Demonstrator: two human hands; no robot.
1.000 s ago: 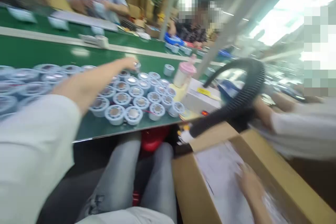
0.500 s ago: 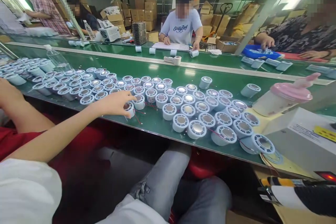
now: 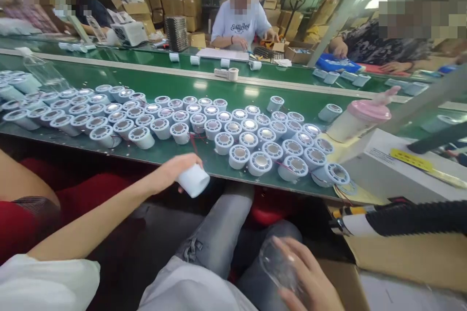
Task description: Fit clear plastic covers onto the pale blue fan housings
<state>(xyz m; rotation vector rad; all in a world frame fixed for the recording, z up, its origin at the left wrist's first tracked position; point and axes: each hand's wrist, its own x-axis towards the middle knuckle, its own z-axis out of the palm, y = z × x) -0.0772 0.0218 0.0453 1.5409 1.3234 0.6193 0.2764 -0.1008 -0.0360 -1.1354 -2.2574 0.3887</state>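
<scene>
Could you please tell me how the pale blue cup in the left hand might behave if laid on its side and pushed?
The pale blue cup in the left hand would probably roll, since its sides are round. It may slide easily, as its surface looks smooth. It is likely stiff, showing no dent in the grip.

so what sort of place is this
Most likely a factory assembly line: rows of matching light-blue round parts on a long green workbench, co-workers across it, and stacked cardboard boxes behind.
</scene>
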